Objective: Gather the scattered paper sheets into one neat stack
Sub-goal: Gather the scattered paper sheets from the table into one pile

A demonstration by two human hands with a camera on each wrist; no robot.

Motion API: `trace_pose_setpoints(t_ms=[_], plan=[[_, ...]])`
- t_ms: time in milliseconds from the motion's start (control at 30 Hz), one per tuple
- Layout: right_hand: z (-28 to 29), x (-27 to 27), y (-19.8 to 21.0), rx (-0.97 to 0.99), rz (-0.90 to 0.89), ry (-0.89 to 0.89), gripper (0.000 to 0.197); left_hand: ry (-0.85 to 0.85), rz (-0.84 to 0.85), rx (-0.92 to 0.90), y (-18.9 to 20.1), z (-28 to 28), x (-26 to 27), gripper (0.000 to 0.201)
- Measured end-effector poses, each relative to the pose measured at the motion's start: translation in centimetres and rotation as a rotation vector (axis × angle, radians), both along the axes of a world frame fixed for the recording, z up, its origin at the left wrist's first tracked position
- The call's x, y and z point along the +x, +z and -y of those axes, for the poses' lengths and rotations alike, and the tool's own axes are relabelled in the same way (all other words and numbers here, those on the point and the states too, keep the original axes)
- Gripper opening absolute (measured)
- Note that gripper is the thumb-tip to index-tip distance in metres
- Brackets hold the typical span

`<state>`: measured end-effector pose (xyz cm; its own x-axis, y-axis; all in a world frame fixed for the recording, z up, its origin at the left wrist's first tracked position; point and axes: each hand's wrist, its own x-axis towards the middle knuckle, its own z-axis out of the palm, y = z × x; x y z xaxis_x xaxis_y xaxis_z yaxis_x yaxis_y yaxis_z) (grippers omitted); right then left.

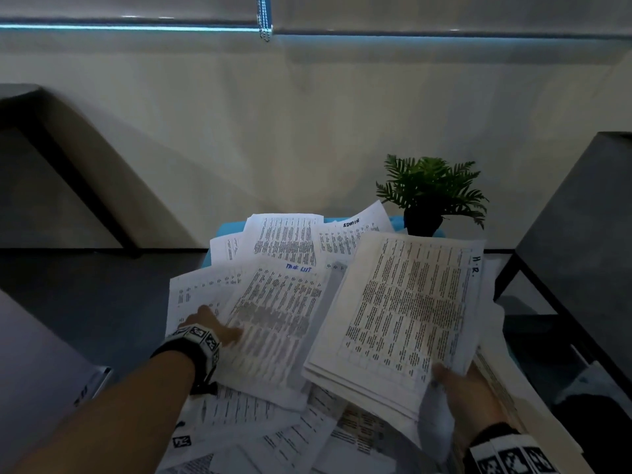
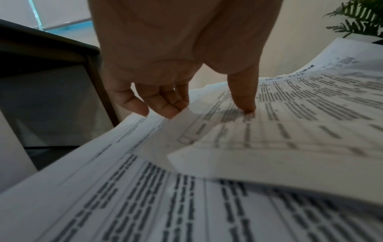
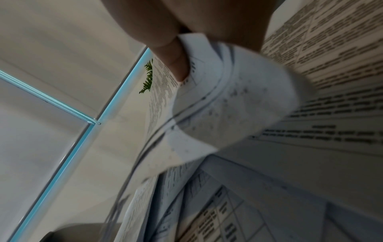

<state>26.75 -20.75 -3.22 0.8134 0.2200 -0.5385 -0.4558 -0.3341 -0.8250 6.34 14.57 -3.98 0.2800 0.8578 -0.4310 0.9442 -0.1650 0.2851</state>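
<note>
The right hand (image 1: 468, 388), at 5 o'clock in the head view, holds a thick bunch of papers (image 1: 403, 302). Its thumb sits on top near the bottom corner & the other fingers are hidden under the bunch, so the fingers are closed on it. In the right wrist view a thumb (image 3: 176, 62) presses curled, bent paper edges. The bunch is lifted & tilted, w/ "H.R." written at its top corner.

The left hand (image 1: 212, 328), at 8 o'clock, is on a loose sheet (image 1: 273, 323) w/ blue writing on top. In the left wrist view the thumb (image 2: 244, 98) presses down on the sheet & the other fingers (image 2: 165, 104) curl at its edge. It looks like a pinch to pick the sheet up.

More loose papers (image 1: 284, 241) lie spread all over the desk (image 1: 229, 230), at 12 o'clock & down at 6 o'clock too. A small plant (image 1: 431, 193) stands at 1 o'clock, just behind the papers.

The job is maybe half done, I think. What could go wrong:
- The bunch is held by 1 corner only. It is heavy & bendy, so sheets could slide out & fall.
- The left pinch could grab 2 sheets or none, b/c they lie on top of each other.
- Pulling the sheet fast could drag other papers off the desk edge.
- Papers near the plant could knock it over.
- Edges are not lined up yet, so the stack would be messy w/o a tap on the desk.
</note>
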Motion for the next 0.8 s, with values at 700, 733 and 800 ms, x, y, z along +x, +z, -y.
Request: trace_pose_setpoints(t_ms=[700, 733, 800], plan=[[0.1, -5.2, 5.1, 0.105, 0.041, 0.133, 0.025, 0.107, 1.025, 0.02, 5.9, 14.2, -4.3, 0.008], [-0.1, -5.9, 5.6, 0.131, 0.025, 0.183, 0.017, 0.088, 1.043, -0.02, 5.8, 14.8, -4.0, 0.011], [-0.5, -7.1, 6.4, 0.17, -0.014, 0.271, 0.014, 0.064, 1.058, -0.111, 5.9, 15.7, -3.4, 0.015]])
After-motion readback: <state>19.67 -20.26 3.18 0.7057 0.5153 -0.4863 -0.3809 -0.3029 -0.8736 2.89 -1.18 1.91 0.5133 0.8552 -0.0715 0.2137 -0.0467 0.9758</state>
